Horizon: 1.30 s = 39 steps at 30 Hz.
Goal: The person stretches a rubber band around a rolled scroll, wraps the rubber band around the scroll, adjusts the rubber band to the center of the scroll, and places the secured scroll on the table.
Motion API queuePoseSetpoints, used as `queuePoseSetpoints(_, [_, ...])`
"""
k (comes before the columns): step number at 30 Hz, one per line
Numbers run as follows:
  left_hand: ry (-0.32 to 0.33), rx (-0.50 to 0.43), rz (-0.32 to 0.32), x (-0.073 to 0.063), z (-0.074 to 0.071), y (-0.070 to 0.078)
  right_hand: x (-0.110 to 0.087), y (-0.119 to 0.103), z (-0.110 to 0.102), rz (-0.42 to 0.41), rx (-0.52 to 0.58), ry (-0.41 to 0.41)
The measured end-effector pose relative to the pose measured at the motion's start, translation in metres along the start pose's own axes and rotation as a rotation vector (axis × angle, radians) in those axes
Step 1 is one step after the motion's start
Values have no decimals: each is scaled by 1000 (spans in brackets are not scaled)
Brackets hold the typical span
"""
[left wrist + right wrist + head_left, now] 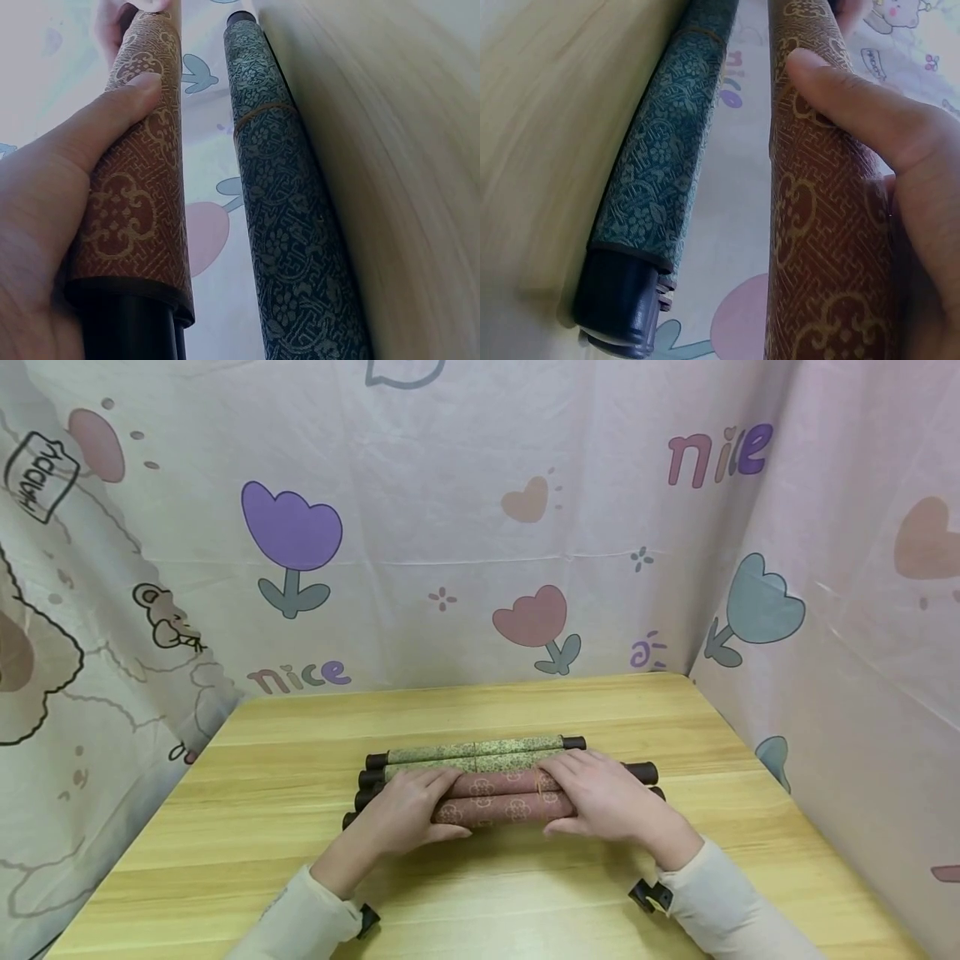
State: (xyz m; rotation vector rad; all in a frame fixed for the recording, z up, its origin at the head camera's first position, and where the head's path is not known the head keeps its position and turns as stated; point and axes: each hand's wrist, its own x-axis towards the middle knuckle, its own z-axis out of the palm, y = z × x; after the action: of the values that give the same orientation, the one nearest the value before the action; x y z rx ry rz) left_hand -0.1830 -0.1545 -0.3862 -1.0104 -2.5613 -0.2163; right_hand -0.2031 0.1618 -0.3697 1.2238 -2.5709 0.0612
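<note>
Two dark-red scrolls with gold flower patterns, a rear one (491, 784) and a front one (498, 811), lie side by side between my hands. My left hand (405, 810) grips them near the left end, and my right hand (603, 797) grips them toward the right. In both wrist views a thumb presses along the red scroll (139, 217), which is apart from the tabletop. Just behind are two green patterned scrolls, a far one (517, 745) and a nearer one (435, 769), partly hidden. A green scroll (660, 142) rests on the wood.
Black knobs (641, 772) stick out at the scroll ends. The light wooden table (480, 893) extends around them. A printed curtain (420, 527) hangs behind the table and along both sides. Small black devices (651, 896) are worn at the wrists.
</note>
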Motion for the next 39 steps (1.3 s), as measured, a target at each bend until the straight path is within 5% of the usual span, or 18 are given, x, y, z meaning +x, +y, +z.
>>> queuePoseSetpoints(16, [-30,-16,-18,-3,3,6,2,-5,7,-74,-81,38])
queuePoseSetpoints(24, [-56,-21,8,0,5,10,8,-14,15,-134,-65,120])
queuePoseSetpoints(39, [-44,10,22,4,4,10,12,-18,16,-104,-70,123])
